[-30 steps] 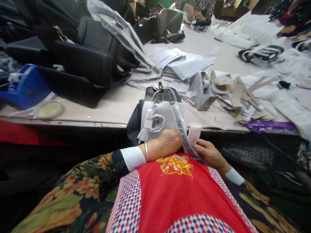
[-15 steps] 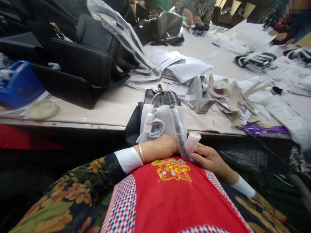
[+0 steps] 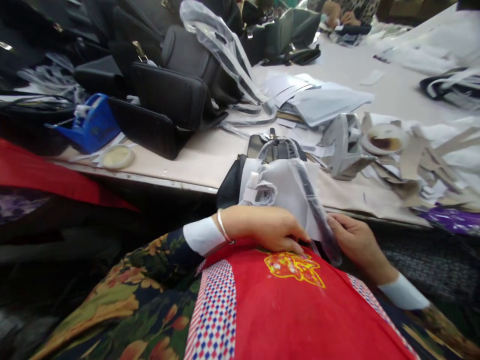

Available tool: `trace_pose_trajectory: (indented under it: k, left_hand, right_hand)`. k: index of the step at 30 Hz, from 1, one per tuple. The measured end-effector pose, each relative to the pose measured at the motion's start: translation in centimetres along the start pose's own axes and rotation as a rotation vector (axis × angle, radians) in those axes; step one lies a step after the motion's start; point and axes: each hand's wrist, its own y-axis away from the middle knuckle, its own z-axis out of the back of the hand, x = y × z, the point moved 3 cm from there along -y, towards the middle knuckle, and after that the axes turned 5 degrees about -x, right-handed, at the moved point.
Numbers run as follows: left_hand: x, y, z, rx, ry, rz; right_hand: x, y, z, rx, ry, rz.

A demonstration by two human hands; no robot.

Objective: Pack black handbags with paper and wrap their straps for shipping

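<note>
A black bag (image 3: 229,187) leans at the table edge in front of my body, with a white sheet (image 3: 288,182) over its front. Plastic-wrapped straps run over it; one is rolled up in a white band (image 3: 265,193) on the left. My left hand (image 3: 275,227) lies across the bottom of the sheet, fingers bent and close together near the lower end of the long strap; what they hold, if anything, is hidden. My right hand (image 3: 356,240) pinches the edge of the wrapped strap (image 3: 318,215) at the right.
Black bags (image 3: 168,95) are piled at the left, near a blue tape dispenser (image 3: 93,125) and a round dish (image 3: 117,157). Papers (image 3: 318,97), a grey dispenser (image 3: 345,145) and cardboard scraps (image 3: 420,155) lie behind and right. A person's hands (image 3: 339,15) show at the far side.
The view has swung left, shifting the scene rightward. The white foam-like piece by my right hand no longer shows. My right hand has moved away from my left, with the strap slanting further right.
</note>
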Motion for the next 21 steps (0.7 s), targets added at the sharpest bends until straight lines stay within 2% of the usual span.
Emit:
trace_pose_trajectory:
  k: [1, 2, 3, 5, 6, 8, 9, 11, 13, 18, 21]
  left_hand:
    - [-0.9, 1.3, 1.9, 0.029, 0.199, -0.008]
    - [-1.1, 2.6, 3.8, -0.008, 0.349, 0.05]
    - [-0.7, 3.8, 5.4, -0.124, 0.429, 0.157]
    - [2.0, 6.3, 7.8, -0.505, 0.415, 0.42]
    - [3.7, 7.4, 8.2, -0.678, 0.351, 0.532]
    - [7.5, 9.1, 7.7, -0.927, 0.191, 0.731]
    - [9.2, 9.6, 7.0, -0.965, 0.149, 0.817]
    - [11.8, 9.7, 5.5, -0.971, 0.105, 0.885]
    - [13.1, 9.4, 4.7, -0.958, 0.074, 0.905]
    - [13.3, 8.7, 4.7, -1.005, -0.021, 0.913]
    - [13.1, 8.5, 4.8, -1.046, -0.042, 0.914]
  right_hand:
    - [0.1, -0.6, 0.3, -0.027, 0.03, 0.014]
    - [0.2, -1.1, 0.5, -0.042, 0.047, 0.02]
    - [0.3, -1.7, 0.6, -0.046, 0.055, 0.02]
    - [0.6, -2.9, 0.5, -0.035, 0.064, 0.011]
    - [0.7, -3.5, 0.3, -0.033, 0.066, 0.003]
    - [1.0, -4.7, 0.1, -0.072, 0.084, -0.015]
    - [1.1, -5.3, 0.0, -0.1, 0.101, -0.02]
    - [1.4, -6.3, -0.3, -0.147, 0.118, -0.027]
    - [1.6, -7.2, -0.7, -0.15, 0.06, -0.048]
    - [2.0, -8.1, -2.5, 0.018, -0.251, -0.15]
    - [2.1, -8.4, -3.1, 0.015, -0.281, -0.147]
